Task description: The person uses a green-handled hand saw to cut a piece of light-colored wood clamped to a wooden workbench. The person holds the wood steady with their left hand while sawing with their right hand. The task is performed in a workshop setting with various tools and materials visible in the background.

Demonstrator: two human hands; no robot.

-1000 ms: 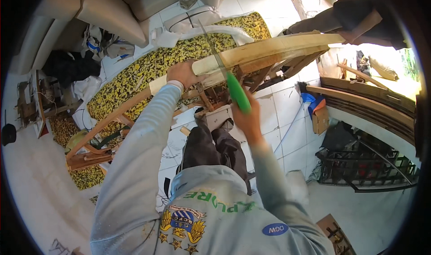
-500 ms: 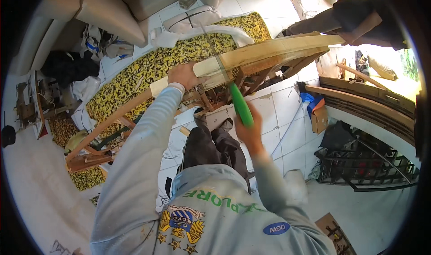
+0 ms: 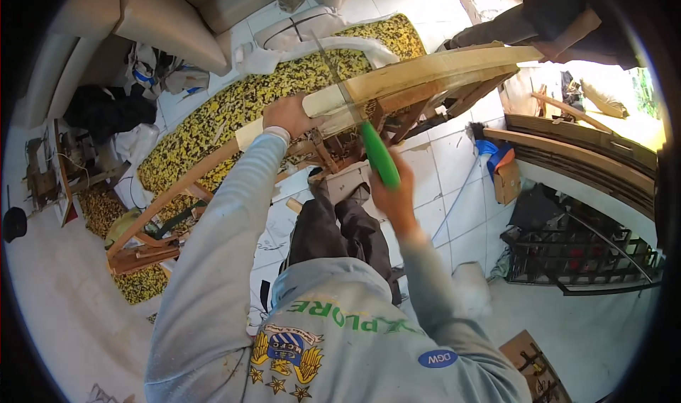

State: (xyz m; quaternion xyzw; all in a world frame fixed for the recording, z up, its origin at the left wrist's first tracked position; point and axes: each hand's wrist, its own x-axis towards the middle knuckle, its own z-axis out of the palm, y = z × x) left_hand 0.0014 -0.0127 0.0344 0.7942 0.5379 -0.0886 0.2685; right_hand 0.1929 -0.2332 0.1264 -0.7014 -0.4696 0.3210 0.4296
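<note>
A long, pale, curved wooden board (image 3: pixel 418 73) lies across the top of a wooden frame (image 3: pixel 425 101). My right hand (image 3: pixel 394 194) is wrapped round the green handle of a hand saw (image 3: pixel 381 155). Its thin blade crosses the board and points away to the upper left; how deep the teeth sit in the wood cannot be made out. Just left of the blade, my left hand (image 3: pixel 289 115) grips the board, its fingertips partly hidden over the edge. At the far right, another person's hand (image 3: pixel 557 48) is at the board's end.
Speckled yellow-and-black foam sheets (image 3: pixel 213 123) lie beyond and beneath the frame. Beige sofa parts (image 3: pixel 167 23) stand at the far left. To the right are stacked long wooden pieces (image 3: pixel 582 155), a cardboard box (image 3: pixel 506 183) and a black metal rack (image 3: pixel 574 250).
The saw and my right hand have shifted slightly, with the blade still across the board. My left hand keeps its place on the wood. The whole view has tilted a little.
</note>
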